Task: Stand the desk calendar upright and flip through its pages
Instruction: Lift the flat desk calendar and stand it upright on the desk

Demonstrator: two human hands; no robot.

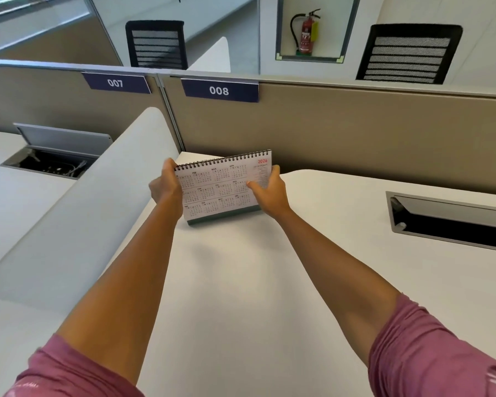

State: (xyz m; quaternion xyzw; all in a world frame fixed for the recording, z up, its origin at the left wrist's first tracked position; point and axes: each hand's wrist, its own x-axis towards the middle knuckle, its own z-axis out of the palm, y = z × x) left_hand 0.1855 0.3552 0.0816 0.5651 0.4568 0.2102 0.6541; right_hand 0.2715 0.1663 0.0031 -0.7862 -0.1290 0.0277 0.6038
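You worked at a white desk that filled most of the view, closed off at its far side by a tan partition carrying number plates 007 and 008. A rounded white divider ran along your left. Two cable wells were sunk into the desktops: the one on the neighbouring desk had its lid raised and dark cables lay inside; the one on your right stood open too, but what it held was too dark to tell. Beyond the partition stood two black mesh chairs, one at left and one at right, and a red fire extinguisher sat in a wall niche.

The desk calendar stood near the partition, tilted, its dark green base touching the desk and its spiral binding on top. The facing page showed a full year of small month grids with "2026" in red at the top right corner. Your left hand was wrapped around its left edge, and your right hand pinched the right edge, thumb on the page. Pink sleeves were pushed up both arms.
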